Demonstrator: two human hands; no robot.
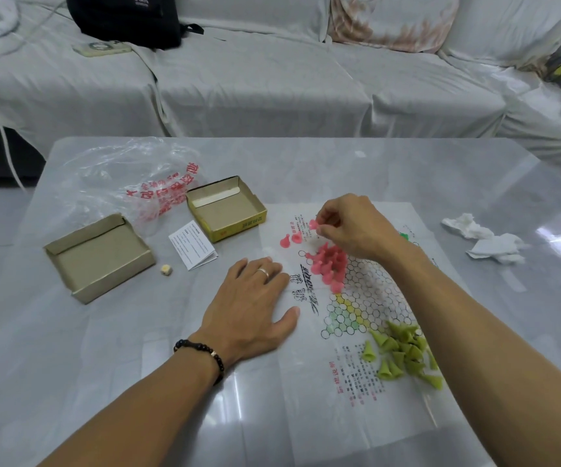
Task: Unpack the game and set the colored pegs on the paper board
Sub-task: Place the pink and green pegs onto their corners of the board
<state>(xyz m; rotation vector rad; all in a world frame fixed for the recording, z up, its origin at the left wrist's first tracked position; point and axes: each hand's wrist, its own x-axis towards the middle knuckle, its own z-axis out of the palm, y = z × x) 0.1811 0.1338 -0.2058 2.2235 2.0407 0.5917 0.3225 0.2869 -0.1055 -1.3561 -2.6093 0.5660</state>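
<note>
The paper board [366, 298] lies flat on the grey table, printed with a hexagon grid and red text. A cluster of pink pegs [329, 264] stands on its far corner, and two loose pink pegs [290, 239] lie just left of them. My right hand [350, 227] hovers above the cluster, its fingertips pinched on one pink peg [313, 224]. A pile of green pegs [403, 352] lies tumbled on the board's near right side. My left hand [255, 305], wearing a ring, rests palm down on the board's left edge and holds nothing.
The open yellow game box [227, 210] and its cardboard lid [99, 256] sit at left, with a small die [166, 270], a folded leaflet [193, 244] and a crumpled plastic bag [131, 183]. Crumpled tissues [488, 237] lie at right. A covered sofa stands behind the table.
</note>
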